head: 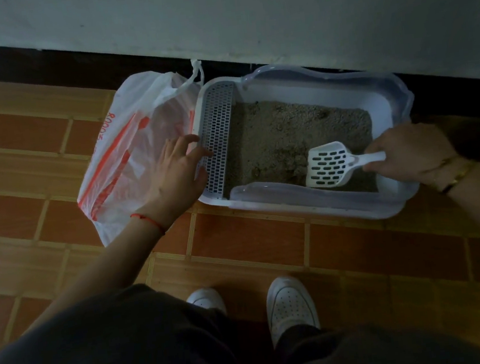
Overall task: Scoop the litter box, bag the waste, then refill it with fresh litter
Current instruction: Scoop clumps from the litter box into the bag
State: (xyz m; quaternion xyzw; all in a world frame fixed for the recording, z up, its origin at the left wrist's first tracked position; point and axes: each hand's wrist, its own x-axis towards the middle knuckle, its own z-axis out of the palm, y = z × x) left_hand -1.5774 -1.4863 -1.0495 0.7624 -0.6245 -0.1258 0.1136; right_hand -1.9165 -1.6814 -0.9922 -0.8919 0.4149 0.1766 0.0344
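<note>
A white litter box (387, 101) with a clear rim stands on the floor against the wall, holding grey-brown litter (280, 130) with some clumps. A perforated grid step (217, 136) runs along its left end. My right hand (407, 152) grips the handle of a white slotted scoop (330, 166), whose blade rests on the litter near the front right. My left hand (172, 171) has its fingers spread, fingertips touching the grid's left edge. A white plastic bag with orange print (128, 146) lies on the floor just left of the box, under my left hand.
The floor is orange-brown tile (254, 245) with pale strips. A white wall (245, 18) with a dark baseboard runs behind the box. My white shoes (289, 301) and dark trousers fill the bottom of the view.
</note>
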